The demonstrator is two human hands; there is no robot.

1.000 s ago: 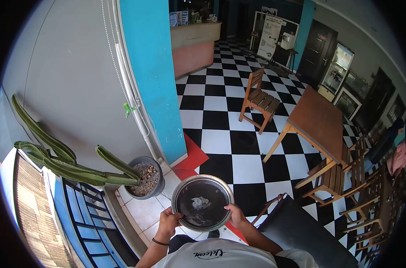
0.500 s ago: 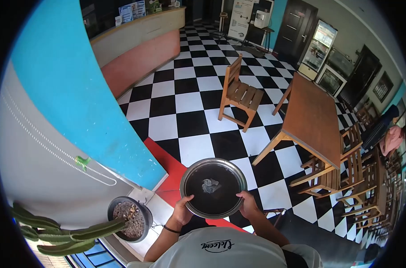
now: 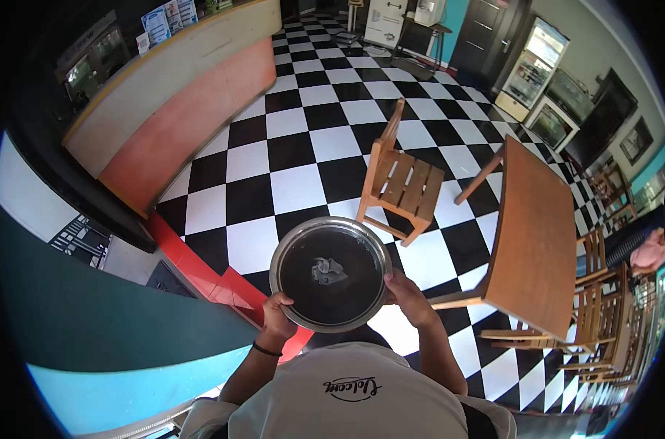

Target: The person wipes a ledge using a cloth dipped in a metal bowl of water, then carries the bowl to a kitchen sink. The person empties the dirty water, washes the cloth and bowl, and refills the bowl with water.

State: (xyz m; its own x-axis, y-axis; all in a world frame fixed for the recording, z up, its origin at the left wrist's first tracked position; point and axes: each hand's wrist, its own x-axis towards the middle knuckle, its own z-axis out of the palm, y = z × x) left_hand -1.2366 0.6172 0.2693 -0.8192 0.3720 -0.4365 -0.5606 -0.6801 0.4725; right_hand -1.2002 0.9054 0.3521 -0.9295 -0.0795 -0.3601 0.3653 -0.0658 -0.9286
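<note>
A round metal tray [image 3: 296, 313] with a dark inner face and a shiny rim is held out in front of my body, over the checkered floor. On its dark middle lies a small crumpled greyish piece [image 3: 328, 271], perhaps cloth or plastic; I cannot tell which. My left hand [image 3: 277, 314] grips the lower left rim, thumb on top. Gripping the lower right rim is my right hand [image 3: 410, 298]. The fingers of both hands are partly hidden under the tray.
A wooden chair [image 3: 404, 183] stands just beyond the tray, and a brown table [image 3: 533, 234] is at the right with several chairs behind it. To the left curves a counter [image 3: 179, 102]. Red floor edging [image 3: 193, 267] runs near my left side. A glass-door fridge [image 3: 535, 66] stands far back.
I have moved forward into the room, so the chair and table appear nearer. The potted cactus has left the view. Both hands still hold the tray.
</note>
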